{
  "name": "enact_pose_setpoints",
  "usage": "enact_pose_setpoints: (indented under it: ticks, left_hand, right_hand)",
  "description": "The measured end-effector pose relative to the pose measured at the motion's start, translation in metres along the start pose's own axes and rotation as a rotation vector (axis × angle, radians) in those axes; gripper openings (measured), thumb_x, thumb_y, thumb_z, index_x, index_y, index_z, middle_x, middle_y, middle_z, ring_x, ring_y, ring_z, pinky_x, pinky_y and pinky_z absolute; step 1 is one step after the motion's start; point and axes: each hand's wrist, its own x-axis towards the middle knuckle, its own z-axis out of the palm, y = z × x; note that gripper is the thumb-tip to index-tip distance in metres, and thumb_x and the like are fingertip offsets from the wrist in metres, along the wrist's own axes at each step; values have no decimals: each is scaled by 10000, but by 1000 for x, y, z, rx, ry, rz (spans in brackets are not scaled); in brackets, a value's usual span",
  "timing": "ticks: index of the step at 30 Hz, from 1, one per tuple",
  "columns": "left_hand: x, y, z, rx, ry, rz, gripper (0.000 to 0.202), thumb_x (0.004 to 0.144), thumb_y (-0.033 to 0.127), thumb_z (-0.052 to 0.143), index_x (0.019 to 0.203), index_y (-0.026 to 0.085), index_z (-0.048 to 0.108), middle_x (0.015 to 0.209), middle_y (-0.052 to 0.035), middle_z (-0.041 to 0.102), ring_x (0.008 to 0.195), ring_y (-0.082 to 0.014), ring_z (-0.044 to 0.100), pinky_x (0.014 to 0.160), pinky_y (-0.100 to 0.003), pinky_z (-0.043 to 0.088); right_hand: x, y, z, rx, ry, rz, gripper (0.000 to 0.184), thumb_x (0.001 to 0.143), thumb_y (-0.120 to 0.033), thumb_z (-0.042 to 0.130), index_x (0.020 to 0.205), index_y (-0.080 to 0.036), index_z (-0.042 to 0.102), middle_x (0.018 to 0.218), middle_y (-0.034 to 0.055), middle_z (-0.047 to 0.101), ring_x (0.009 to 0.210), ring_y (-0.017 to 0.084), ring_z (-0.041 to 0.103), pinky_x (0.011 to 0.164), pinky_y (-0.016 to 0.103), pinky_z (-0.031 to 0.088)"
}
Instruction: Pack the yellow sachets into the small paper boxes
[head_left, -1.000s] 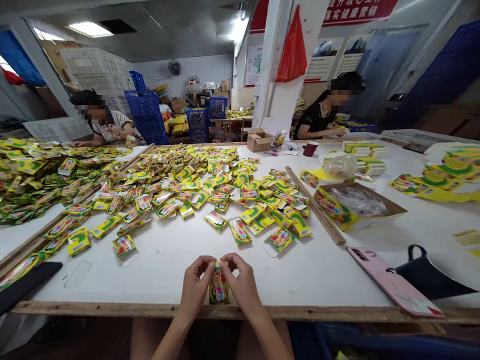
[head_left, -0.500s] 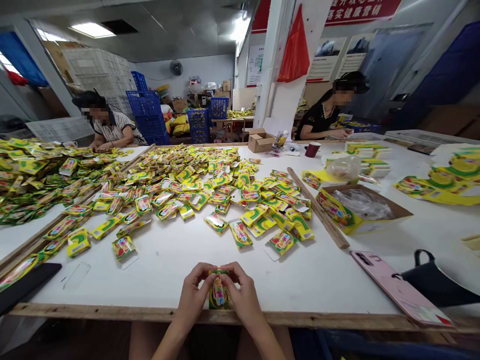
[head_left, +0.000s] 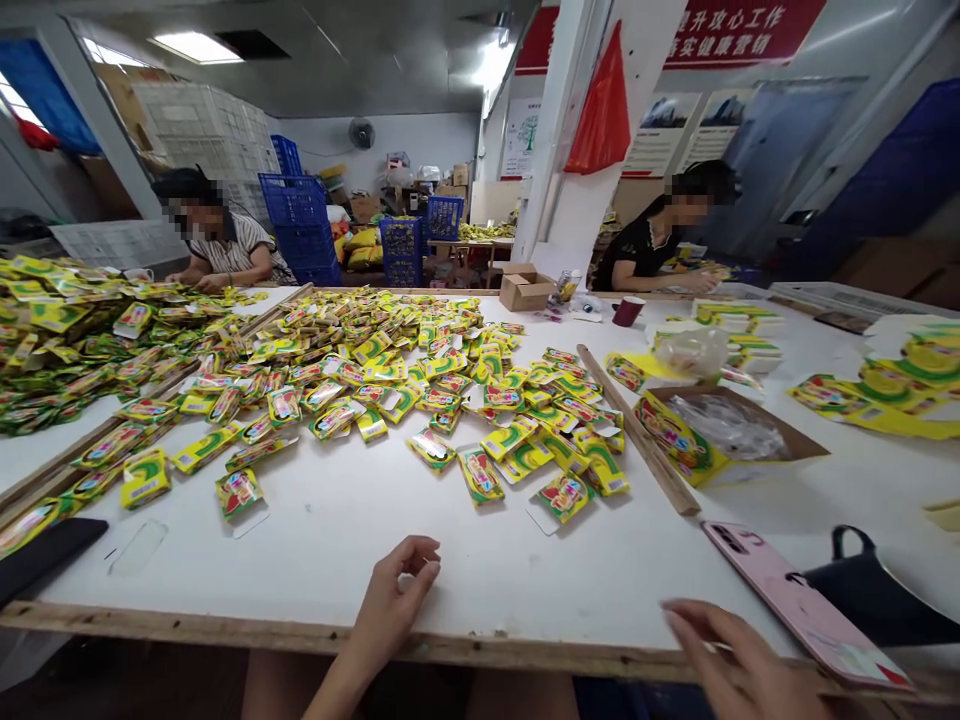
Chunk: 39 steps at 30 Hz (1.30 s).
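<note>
My left hand (head_left: 394, 595) sits over the white flat tabletop (head_left: 540, 590), its fingers curled and its thumb just short of them, with nothing pinched in the gap. My right hand (head_left: 742, 660) is well apart from it, out over the long brown wooden edge strip (head_left: 525, 652). It is blurred and cut off by the bottom of the view, but its fingers and thumb seem parted, and I see nothing between them.

The small flat yellow-and-green printed cardboard packets (head_left: 480, 474) lie beyond my left hand, out of touch. The nearest few are scattered singly, one just ahead and a little to the right of my fingertips; farther off they heap up and overlap, spreading to the left. A narrow brown wooden batten (head_left: 645, 440) bounds them on the side toward my right hand.

Just right of my right hand, a pink rectangular phone (head_left: 795, 590) lies slantwise, and past it is a dark navy object with a loop (head_left: 885, 580). Ahead of that hand stands an open yellow printed cardboard box (head_left: 682, 440) holding crumpled clear plastic (head_left: 727, 425). Far ahead and left of my left hand, a person in a striped top (head_left: 240, 250) leans over the table; another in a black top (head_left: 634, 255) bends forward far beyond my right.
</note>
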Motion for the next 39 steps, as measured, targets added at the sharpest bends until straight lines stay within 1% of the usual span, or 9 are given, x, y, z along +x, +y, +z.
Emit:
enact_pose_setpoints:
  ticks: [3,6,11,14,17,22,31,35,39]
  left_hand:
    - [-2,-3,-1,6,29,-2,309,882,423,497,1032,173,601,943,-77,647,868,-187,578,806,-304,444]
    - [-3,-6,-2,-1,65,-1,298,878,410,505,1018,168,607,916,-77,649,853,-190,585,773,-297,453]
    - [-3,-6,-1,46,88,18,267,876,381,513,1000,168,615,902,-78,647,834,-188,582,767,-302,456]
    - [-1,-7,0,10,146,11,305,874,391,523,1090,182,575,1036,-96,622,883,-187,590,808,-316,468]
    - [2,-9,2,-135,201,-22,464,867,402,541,1269,212,411,1202,-120,543,953,-181,597,852,-329,479]
    - [3,-3,1,-381,152,20,538,856,356,571,1310,239,306,1122,-93,580,893,-167,622,806,-307,502]
    - [-1,3,-4,-404,-16,16,320,810,297,629,1094,183,536,973,-71,639,867,-179,614,778,-282,480]
    - [2,1,-3,-330,21,47,208,851,304,577,1003,162,576,941,-64,640,903,-184,605,824,-287,474]
    - [3,3,-3,-263,48,51,207,873,312,543,999,158,599,941,-68,646,884,-179,606,810,-283,484]
  right_hand:
    - [17,-54,67,169,-58,-12,410,753,-565,510,905,-215,658,946,99,667,783,235,635,667,341,523]
    - [45,-100,133,178,-53,-100,399,778,-506,504,981,-183,619,1016,120,635,907,268,599,775,390,493]
    - [81,-127,187,13,-44,-132,501,685,-314,640,1123,-86,558,1105,221,592,1076,371,528,926,473,401]
    - [67,-124,199,38,-77,-109,523,664,-285,650,1133,-76,553,1077,221,606,1026,372,568,883,462,440]
    - [25,-118,208,256,-138,-89,576,679,-365,659,1181,-114,529,1031,162,630,939,318,615,812,415,496]
    - [-32,-130,204,549,-278,-156,642,670,-287,691,1268,-171,490,1196,125,574,1103,266,561,920,361,482]
    - [-11,-143,176,732,-477,-88,340,872,-391,523,1147,-192,513,1009,81,644,828,200,652,737,313,536]
    - [-5,-140,179,755,-527,-108,286,873,-429,532,986,-173,589,966,87,659,838,216,641,744,308,518]
    - [-2,-147,179,755,-462,-148,292,891,-433,504,868,-164,615,894,82,652,817,209,618,722,287,498]
